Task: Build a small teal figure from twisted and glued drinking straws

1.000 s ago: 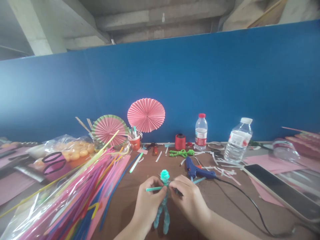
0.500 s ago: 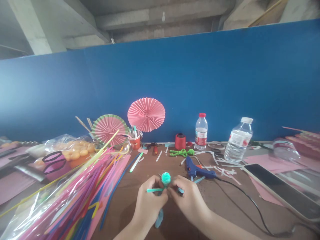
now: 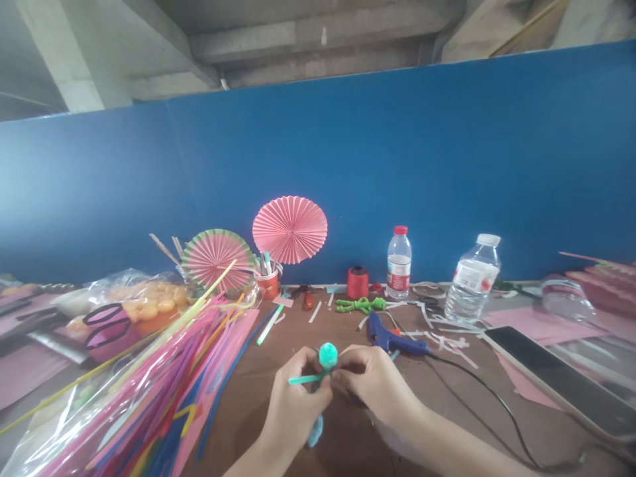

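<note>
Over the brown table, my left hand (image 3: 298, 394) is closed around a small teal pipe-cleaner piece (image 3: 328, 356) with a coiled round top. A straight teal end sticks out to the left, across my left fingers. Below that hand hangs a fuzzy light-blue part (image 3: 315, 430); whether it joins the teal piece is hidden. My right hand (image 3: 380, 381) pinches at the piece's right side, just under the round top, its fingertips close to those of my left. What exactly the right fingertips grip is partly hidden.
A bundle of coloured pipe cleaners (image 3: 163, 391) lies to the left. Beyond my right hand are a blue glue gun (image 3: 397, 339) with its cord, a green twisted cord (image 3: 361, 304), and two water bottles (image 3: 399, 265). A phone (image 3: 551, 377) lies at right. Pink paper fans (image 3: 291, 230) stand behind.
My right hand has turned slightly, and the blue bit seen by its fingers earlier no longer shows. The teal piece has shifted a little left with my left hand.
</note>
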`<state>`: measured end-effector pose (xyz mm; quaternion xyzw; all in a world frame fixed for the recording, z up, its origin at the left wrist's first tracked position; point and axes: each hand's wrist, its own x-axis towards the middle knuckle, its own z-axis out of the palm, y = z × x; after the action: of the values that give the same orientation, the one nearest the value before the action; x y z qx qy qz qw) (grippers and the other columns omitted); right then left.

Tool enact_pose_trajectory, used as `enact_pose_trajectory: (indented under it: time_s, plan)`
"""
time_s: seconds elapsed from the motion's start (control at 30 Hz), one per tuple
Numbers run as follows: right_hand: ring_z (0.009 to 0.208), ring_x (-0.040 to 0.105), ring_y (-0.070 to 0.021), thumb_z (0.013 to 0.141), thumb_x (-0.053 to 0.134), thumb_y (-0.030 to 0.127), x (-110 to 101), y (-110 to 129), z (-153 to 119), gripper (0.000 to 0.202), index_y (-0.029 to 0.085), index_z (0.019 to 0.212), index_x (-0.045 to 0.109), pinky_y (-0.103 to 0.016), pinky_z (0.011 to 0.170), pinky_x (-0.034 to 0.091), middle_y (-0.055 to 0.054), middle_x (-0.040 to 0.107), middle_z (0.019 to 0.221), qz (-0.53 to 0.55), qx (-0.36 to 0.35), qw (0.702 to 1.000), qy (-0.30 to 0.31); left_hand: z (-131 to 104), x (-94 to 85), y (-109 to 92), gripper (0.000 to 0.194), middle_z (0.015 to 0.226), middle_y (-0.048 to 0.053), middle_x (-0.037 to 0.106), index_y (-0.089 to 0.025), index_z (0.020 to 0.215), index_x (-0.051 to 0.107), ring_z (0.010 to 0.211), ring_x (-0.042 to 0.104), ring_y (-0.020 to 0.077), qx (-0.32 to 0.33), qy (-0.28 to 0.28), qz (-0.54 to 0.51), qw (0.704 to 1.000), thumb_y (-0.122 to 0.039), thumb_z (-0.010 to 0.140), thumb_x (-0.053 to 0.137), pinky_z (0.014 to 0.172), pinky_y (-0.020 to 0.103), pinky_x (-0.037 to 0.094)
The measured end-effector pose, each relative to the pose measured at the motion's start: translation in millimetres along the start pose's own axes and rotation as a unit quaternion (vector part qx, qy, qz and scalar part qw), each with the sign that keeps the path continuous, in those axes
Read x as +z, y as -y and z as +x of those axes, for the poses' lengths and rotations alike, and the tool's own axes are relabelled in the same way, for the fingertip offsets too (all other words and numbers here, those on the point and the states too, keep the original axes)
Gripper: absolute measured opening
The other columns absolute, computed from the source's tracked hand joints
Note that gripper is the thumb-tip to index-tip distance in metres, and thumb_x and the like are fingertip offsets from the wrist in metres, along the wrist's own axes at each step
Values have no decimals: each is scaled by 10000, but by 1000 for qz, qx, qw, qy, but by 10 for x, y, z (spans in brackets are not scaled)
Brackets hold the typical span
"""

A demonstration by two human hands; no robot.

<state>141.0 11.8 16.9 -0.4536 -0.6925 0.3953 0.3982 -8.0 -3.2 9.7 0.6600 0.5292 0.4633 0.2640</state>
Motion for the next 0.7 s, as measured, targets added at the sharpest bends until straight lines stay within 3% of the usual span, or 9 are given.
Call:
enact_pose_trajectory:
  time_s: [0.13,0.33,0.4,0.53,0.7]
  plan:
    - [654,540,-146,683,546,140,24,-22,-17,106,175,682,647,-220,579,391,-11,604,680,-37,-28,999,-26,25,10,33,152,572,-50,438,-196,619,437,532,417,100,-23,-9,-56,998,-73,636,524,512,196,342]
    - [861,519,-199,643,575,95,-35,54,-24,209,198,817,624,-295,784,378,-32,615,864,-91,-135,985,-49,51,6,13,129,583,-35,486,-183,630,477,564,459,108,-39,-12,-127,991,-81,644,555,530,196,377]
    - [825,532,-190,669,551,120,-53,47,-7,207,194,851,617,-288,756,390,-26,622,844,-60,-104,993,-22,48,-3,-11,112,592,-33,499,-179,641,492,564,465,105,-43,-12,-136,990,-91,649,562,530,194,379]
    - [567,490,-109,733,493,194,-39,-41,41,128,154,713,612,-199,523,360,15,567,611,40,7,998,50,45,-20,-62,101,583,-36,501,-173,625,507,554,468,102,-53,-20,-158,986,-93,645,566,524,191,377]
    - [411,320,-50,686,512,202,12,-106,58,99,136,640,569,-172,392,220,58,427,476,111,81,989,51,52,-27,-73,108,595,-34,510,-171,630,509,557,465,98,-53,-2,-162,985,-77,649,560,532,193,379]
